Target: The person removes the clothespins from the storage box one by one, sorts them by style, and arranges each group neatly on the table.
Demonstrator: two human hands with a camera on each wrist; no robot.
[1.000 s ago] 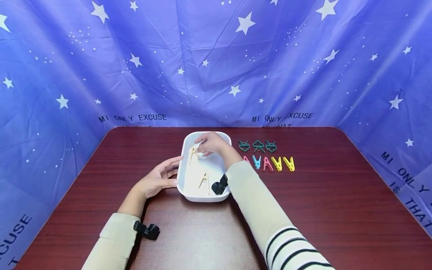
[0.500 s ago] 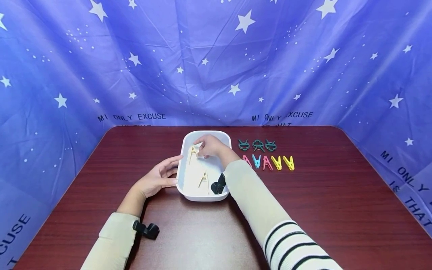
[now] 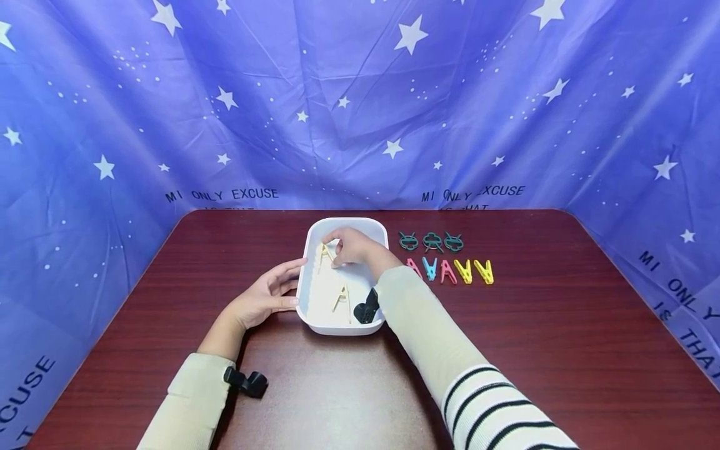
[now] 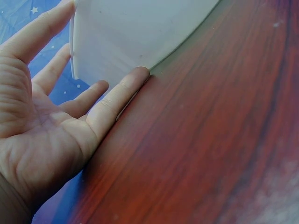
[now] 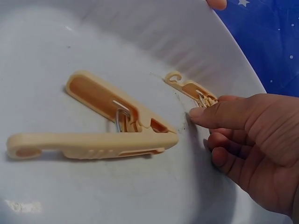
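A white tray (image 3: 340, 331) stands on the table, two cream clothespins inside it. My right hand (image 3: 357, 245) reaches into its far half and pinches the farther clothespin (image 3: 324, 251) between thumb and fingers; in the right wrist view the fingers partly hide that clothespin (image 5: 191, 87). The nearer clothespin (image 5: 117, 126) lies loose on the tray bottom, its two arms spread apart. My left hand (image 3: 264, 297) is at the tray's left side, fingers and thumb extended. In the left wrist view, the fingertips (image 4: 140, 73) touch the tray's outer wall (image 4: 135, 32).
Right of the tray lie three green round clips (image 3: 432, 242) in a row. Nearer is a row of pink, blue (image 3: 429, 269) and yellow (image 3: 483, 272) clothespins. A blue star-patterned curtain (image 3: 360, 125) surrounds the dark red table (image 3: 562, 350).
My right hand has lowered slightly toward me, its fingers coming together at the farther cream clothespin. The left hand stays against the tray.
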